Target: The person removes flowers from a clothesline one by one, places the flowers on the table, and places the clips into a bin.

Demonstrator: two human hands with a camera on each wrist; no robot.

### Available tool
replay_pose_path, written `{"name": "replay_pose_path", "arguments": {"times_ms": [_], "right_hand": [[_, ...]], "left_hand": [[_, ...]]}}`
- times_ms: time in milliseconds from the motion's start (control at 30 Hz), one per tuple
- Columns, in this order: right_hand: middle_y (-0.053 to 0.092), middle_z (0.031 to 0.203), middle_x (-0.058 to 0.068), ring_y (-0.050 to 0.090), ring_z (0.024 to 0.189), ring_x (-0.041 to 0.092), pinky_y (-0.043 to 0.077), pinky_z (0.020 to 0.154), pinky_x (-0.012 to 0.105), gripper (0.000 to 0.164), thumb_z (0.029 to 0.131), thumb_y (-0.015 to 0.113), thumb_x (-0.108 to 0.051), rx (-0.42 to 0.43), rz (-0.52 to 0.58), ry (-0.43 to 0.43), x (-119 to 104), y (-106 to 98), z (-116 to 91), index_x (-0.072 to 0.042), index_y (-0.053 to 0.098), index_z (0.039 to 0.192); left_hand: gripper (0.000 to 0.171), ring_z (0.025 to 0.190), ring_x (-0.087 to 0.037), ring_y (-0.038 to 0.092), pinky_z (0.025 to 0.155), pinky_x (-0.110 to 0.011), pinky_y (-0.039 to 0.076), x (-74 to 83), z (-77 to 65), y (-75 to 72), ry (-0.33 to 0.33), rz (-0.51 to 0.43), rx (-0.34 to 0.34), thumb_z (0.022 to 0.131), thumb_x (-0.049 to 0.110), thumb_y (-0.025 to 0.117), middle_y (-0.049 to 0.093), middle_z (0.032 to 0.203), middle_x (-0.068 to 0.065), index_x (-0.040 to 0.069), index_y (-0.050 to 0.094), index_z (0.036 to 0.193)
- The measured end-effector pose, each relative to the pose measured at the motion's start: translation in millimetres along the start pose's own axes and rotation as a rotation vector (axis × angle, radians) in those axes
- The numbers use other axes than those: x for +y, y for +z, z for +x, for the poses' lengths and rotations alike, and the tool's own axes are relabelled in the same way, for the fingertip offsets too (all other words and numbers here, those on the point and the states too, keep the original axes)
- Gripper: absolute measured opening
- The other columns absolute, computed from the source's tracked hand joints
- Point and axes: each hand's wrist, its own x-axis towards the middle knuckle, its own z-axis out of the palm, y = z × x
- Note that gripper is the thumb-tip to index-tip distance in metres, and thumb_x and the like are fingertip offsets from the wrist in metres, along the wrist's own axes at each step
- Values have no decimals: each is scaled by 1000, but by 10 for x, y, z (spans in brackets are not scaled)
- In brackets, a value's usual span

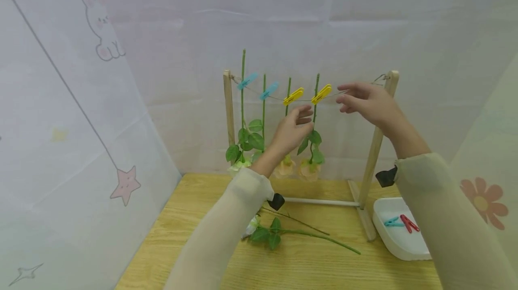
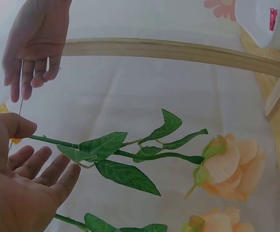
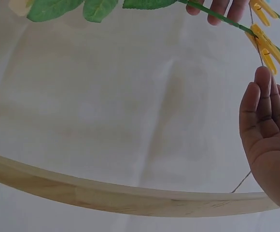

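So, going by the wooden rack point(image 1: 373, 159), this looks to me like the tail end of hanging flower number four. Four flowers hang head-down from the line point(image 3: 242, 182) strung between the rack's posts: two on the left half under blue clips point(image 1: 269, 91), then two under yellow clips point(image 1: 321, 95). The rightmost rose point(image 2: 104, 146) is the one being worked on, I reckon, hanging a bit right of the rack's middle.

Left-hand grip point(image 1: 293, 130) is loose, fingers apart right beside that rose's stem, not wrapped round it. Right-hand grip point(image 1: 370, 103) is empty too, fingers stretched out near the line between the last yellow clip and the rack's right post (can't tell if the fingertips actually touch the string).

Next move, my guess: grab the leafy flower point(image 1: 274, 235) lying on the surface point(image 1: 307, 267) in front of the rack, plus a clip from the white tub point(image 1: 394, 245) just right of the rack's foot. There's a teal clip point(image 1: 393, 222) and a red clip point(image 1: 409, 224) in there. It'd want one hand steadying the stem against the line and the other squeezing the clip, on the bare stretch toward the rack's right post.
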Motion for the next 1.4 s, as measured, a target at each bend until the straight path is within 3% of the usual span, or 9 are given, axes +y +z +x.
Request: {"name": "replay_pose_path", "arguments": {"times_ms": [267, 467, 633, 767, 1000, 1200, 1400], "right_hand": [[68, 126, 14, 70, 96, 16, 57, 87, 24, 54, 102, 61, -38, -43, 74, 2, -12, 76, 101, -11, 52, 147], [70, 121, 12, 71, 96, 21, 58, 85, 25, 51, 102, 62, -35, -52, 110, 5, -35, 131, 135, -11, 52, 147], [70, 121, 15, 72, 90, 15, 58, 84, 24, 52, 103, 61, -34, -50, 110, 12, -69, 160, 170, -12, 50, 149], [70, 119, 16, 72, 89, 14, 59, 86, 28, 52, 103, 59, -35, -44, 123, 35, -88, 186, 208, -12, 48, 149], [74, 108, 9, 72, 93, 22, 59, 88, 32, 53, 103, 59, -34, -48, 177, 56, -90, 204, 253, -10, 49, 148], [74, 103, 5, 72, 90, 17, 60, 86, 30, 50, 104, 58, -32, -57, 212, 71, -91, 191, 272, -8, 50, 147], [74, 100, 2, 72, 86, 14, 60, 85, 29, 47, 104, 59, -31, -46, 224, 80, -92, 198, 276, -7, 53, 144]], "left_hand": [[45, 130, -18, 55, 107, -34, 48, -83, 89, -17, -19, -145, -32, 103, 19, 60, 60, 141, -3, 15, 50, 147], [43, 124, -18, 61, 102, -38, 50, -89, 128, -19, -12, -214, -74, 105, 16, 57, 61, 141, -8, 11, 49, 147], [44, 123, -24, 63, 103, -39, 51, -78, 167, -19, -19, -260, -89, 106, 13, 55, 59, 143, -14, 8, 47, 149], [43, 121, -28, 65, 102, -39, 52, -64, 192, -2, -29, -303, -74, 105, 10, 56, 59, 141, -17, 5, 49, 147], [40, 106, -23, 71, 92, -38, 58, -54, 218, 23, -67, -353, -37, 102, 13, 62, 66, 130, -16, 3, 55, 139], [38, 101, -21, 73, 82, -34, 60, -60, 229, 30, -75, -342, -33, 101, 13, 63, 71, 121, -9, 5, 57, 138], [33, 101, -24, 73, 81, -35, 59, -57, 227, 22, -80, -332, -23, 100, 12, 64, 72, 119, -8, 9, 61, 133]]}}
